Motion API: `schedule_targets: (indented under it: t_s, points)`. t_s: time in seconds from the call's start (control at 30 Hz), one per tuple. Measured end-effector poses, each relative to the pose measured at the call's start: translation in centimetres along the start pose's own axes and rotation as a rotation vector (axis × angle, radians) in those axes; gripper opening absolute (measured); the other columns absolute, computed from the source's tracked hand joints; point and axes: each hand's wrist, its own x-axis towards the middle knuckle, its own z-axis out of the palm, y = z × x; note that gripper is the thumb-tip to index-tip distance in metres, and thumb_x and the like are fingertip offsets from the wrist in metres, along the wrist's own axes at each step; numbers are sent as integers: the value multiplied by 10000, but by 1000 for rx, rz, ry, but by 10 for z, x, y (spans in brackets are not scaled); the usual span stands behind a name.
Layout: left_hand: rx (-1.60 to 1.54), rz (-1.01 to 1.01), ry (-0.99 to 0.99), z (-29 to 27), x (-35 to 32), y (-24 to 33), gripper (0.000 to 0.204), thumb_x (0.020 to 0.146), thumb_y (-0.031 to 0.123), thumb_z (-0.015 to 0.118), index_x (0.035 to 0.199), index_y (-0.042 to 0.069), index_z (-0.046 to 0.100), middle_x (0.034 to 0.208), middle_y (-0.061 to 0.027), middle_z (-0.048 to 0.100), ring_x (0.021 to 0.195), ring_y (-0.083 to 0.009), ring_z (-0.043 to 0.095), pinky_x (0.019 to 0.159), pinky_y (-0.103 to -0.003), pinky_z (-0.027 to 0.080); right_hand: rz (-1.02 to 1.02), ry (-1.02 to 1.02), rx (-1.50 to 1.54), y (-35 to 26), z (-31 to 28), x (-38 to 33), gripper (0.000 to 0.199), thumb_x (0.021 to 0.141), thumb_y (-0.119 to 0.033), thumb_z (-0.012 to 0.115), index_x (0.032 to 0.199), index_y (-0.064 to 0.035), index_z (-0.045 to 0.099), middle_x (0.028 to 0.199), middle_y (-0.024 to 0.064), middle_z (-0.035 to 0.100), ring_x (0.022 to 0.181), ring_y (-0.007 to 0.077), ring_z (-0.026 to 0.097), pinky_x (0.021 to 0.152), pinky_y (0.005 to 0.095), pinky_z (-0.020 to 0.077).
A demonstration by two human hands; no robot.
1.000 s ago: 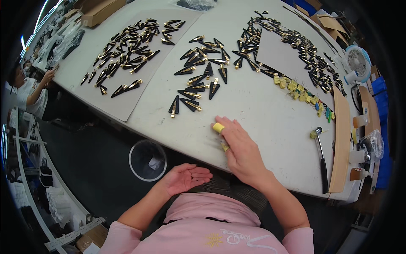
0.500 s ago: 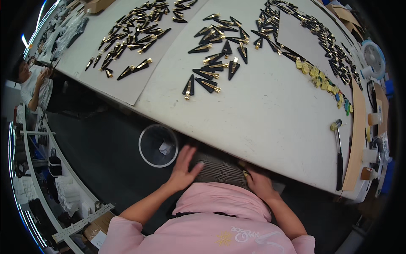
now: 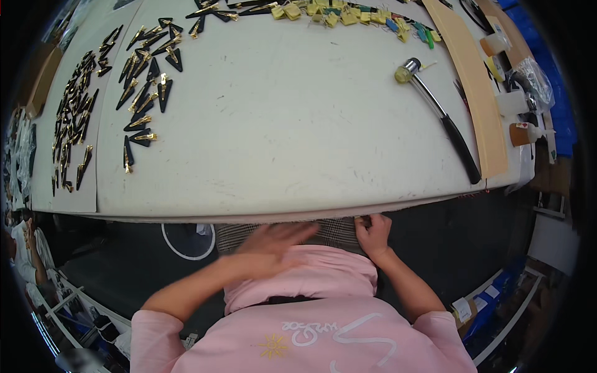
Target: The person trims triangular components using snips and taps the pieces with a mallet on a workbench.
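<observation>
My left hand (image 3: 275, 246) is over my lap, fingers stretched out and smeared by motion, and nothing shows in it. Beneath it lies grey plaid cloth (image 3: 336, 235), which covers my lap. My right hand (image 3: 374, 234) is closed beside the cloth, just below the table's front edge. Its fingers are curled in, and whatever they hold is hidden. On the white table (image 3: 267, 155) beyond, black triangular hair clips (image 3: 142, 138) with gold metal parts lie in a loose group at the left.
A mallet (image 3: 449, 127) with a black handle lies at the table's right, by a cardboard strip (image 3: 471, 93). Yellow binder-clip-like pieces (image 3: 336, 15) line the back. Bottles (image 3: 522, 133) stand far right. A round bin (image 3: 189, 242) is under the table; another person (image 3: 28, 255) is far left.
My view has swung to the right and now faces the table squarely. My left hand has moved rightward across my lap. The yellowish thing seen earlier at my right hand no longer shows.
</observation>
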Motion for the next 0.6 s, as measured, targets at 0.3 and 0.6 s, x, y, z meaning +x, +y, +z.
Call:
schedule_targets:
  t_s: [0.3,0.6]
  points:
    - [-180,-239,-204,-7,42,10,441,979,369,461,1361,152,489,1384,-90,481,1289,-270,433,1071,-419,308,53,69,89,3,-6,7,263,721,-54,633,974,-7,580,628,149,552,543,350,564,495,388,443]
    - [-237,-215,-363,0,107,20,562,964,452,453,1469,236,333,1524,-177,267,1399,-329,280,1139,-458,221,229,101,39,25,-34,-6,470,825,-148,606,1260,-20,481,814,181,612,598,373,590,578,435,475]
